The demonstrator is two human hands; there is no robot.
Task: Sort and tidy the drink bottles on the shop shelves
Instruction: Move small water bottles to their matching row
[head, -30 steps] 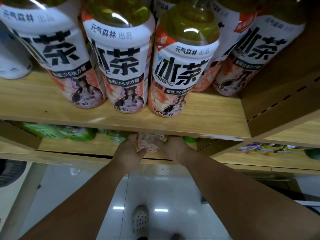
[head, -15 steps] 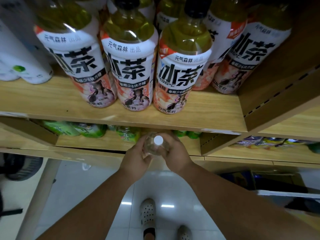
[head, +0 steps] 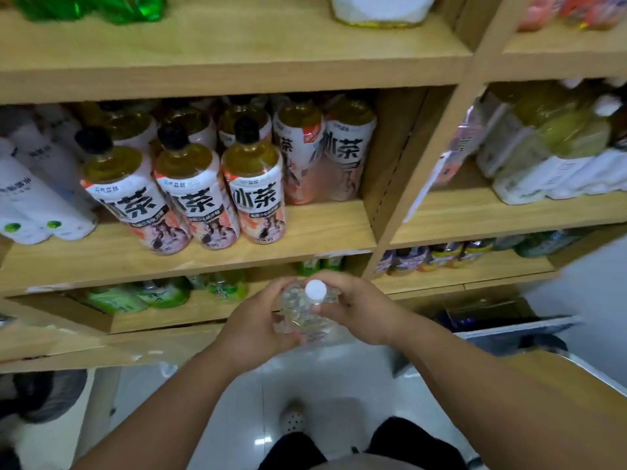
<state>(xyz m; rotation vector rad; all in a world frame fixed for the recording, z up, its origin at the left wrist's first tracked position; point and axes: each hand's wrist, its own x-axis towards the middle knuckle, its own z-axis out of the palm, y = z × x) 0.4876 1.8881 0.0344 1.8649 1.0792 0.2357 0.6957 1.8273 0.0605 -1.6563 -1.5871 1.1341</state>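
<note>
A clear bottle (head: 307, 317) with a white cap is upright between both hands, in front of the lower shelf. My left hand (head: 252, 325) grips its left side and my right hand (head: 359, 312) grips its right side near the neck. Behind and above it, several iced-tea bottles (head: 200, 198) with black caps and white-and-pink labels stand on the middle wooden shelf (head: 325, 232). Green bottles (head: 163, 293) line the lower shelf.
White bottles (head: 34, 212) stand at the middle shelf's left. A vertical divider (head: 407, 184) separates a right bay with yellow-green bottles (head: 559, 144) and small colourful bottles (head: 437, 259) below. A top shelf (head: 237, 62) carries more goods. A metal-edged counter (head: 543, 354) juts in at the right.
Both hands have drawn the clear bottle out from the lower shelf and raised it toward me. The view has pulled back and tilted up, revealing the upper shelves.
</note>
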